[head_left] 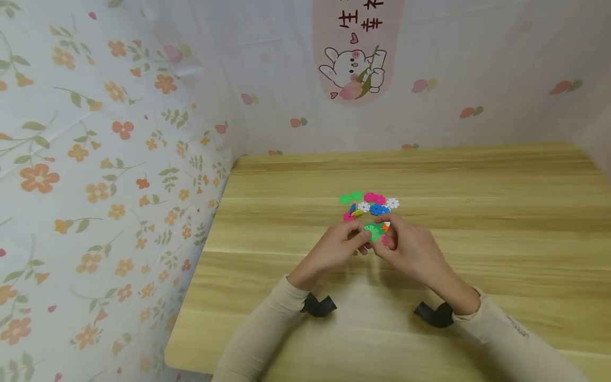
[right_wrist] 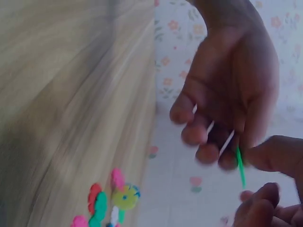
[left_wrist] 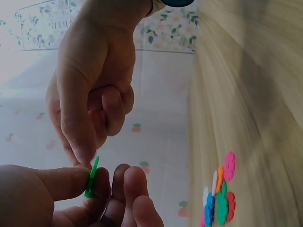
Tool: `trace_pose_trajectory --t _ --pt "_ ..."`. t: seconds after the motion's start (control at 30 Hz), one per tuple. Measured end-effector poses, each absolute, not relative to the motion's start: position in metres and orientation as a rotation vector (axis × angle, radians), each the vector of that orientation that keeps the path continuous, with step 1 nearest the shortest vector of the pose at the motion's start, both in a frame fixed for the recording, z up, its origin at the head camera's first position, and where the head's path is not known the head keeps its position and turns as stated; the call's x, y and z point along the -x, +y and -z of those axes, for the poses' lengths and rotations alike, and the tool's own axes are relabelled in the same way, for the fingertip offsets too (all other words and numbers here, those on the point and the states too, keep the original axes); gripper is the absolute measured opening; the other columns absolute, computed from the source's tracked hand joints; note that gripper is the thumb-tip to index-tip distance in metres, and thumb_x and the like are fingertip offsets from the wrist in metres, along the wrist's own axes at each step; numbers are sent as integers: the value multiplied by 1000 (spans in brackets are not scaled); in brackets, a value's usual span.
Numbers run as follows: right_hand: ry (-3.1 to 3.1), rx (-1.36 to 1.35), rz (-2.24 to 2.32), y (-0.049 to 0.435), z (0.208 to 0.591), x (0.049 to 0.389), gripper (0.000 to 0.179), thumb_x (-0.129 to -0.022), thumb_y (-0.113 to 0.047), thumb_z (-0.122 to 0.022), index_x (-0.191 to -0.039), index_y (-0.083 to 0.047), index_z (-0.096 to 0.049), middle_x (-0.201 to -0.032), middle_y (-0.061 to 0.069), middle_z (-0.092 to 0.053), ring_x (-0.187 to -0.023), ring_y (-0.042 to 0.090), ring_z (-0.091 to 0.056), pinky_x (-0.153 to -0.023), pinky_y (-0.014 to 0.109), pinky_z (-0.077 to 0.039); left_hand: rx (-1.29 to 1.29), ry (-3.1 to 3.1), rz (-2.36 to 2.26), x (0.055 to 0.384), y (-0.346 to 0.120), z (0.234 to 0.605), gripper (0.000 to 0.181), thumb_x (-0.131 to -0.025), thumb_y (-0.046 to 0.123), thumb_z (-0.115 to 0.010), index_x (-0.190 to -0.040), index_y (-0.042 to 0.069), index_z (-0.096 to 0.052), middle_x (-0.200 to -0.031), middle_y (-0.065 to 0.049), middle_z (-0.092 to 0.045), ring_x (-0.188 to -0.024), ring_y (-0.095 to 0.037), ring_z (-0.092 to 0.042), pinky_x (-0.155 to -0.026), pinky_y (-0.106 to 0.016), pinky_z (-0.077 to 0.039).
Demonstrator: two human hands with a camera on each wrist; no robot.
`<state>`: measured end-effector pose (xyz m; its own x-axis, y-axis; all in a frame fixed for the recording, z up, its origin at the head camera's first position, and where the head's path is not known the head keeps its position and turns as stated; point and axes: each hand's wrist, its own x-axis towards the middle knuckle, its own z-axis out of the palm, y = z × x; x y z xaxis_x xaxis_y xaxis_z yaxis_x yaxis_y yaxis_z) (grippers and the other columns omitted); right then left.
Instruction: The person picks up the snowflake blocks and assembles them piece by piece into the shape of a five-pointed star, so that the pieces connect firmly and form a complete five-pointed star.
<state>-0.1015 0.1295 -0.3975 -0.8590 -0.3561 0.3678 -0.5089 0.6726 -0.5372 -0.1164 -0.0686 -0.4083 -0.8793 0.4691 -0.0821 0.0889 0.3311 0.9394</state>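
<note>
A bright green notched plastic disc (head_left: 371, 232) is held above the table. My left hand (head_left: 340, 245) pinches it between thumb and forefinger; the green disc (left_wrist: 93, 177) appears edge-on in the left wrist view. Close by on the other side, my right hand (head_left: 414, 246) has its thumb and forefinger parted around the disc's far edge. The right wrist view puts those right fingertips (right_wrist: 258, 153) beside the green disc (right_wrist: 240, 169); whether they touch it, I cannot tell. Behind the hands lie more notched discs, including a blue one (head_left: 376, 209), a white one (head_left: 393, 202) and pink ones (head_left: 369, 197).
Two light green discs (head_left: 357, 196) lie at the back left of the group. A yellow disc (right_wrist: 125, 197) has a blue piece at its edge. The wooden table (head_left: 286, 185) meets a patterned cloth (head_left: 267, 69) behind and a flowered cloth (head_left: 110, 201) at left.
</note>
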Motion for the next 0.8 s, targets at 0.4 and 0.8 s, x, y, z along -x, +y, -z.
trace_pose_trajectory --t 0.4,0.8 --pt "-2699 -397 -1472 157 439 143 31 -97 -23 -67 -124 -9 -59 -66 9 -57 -47 16 -44 -42 28 -36 -421 2281 -1713 122 -90 407 19 -105 26 -54 -104 8 -61 -89 -3 -68 -88 -34 -69 -83 -57 -53" --pt "-2925 -453 -1364 146 474 167 45 -89 -25 -77 -127 -3 -67 -61 0 -50 -47 13 -39 -44 24 -29 -412 2286 -1751 124 -95 406 13 -105 19 -54 -106 8 -62 -95 -15 -68 -87 -37 -68 -82 -57 -53"
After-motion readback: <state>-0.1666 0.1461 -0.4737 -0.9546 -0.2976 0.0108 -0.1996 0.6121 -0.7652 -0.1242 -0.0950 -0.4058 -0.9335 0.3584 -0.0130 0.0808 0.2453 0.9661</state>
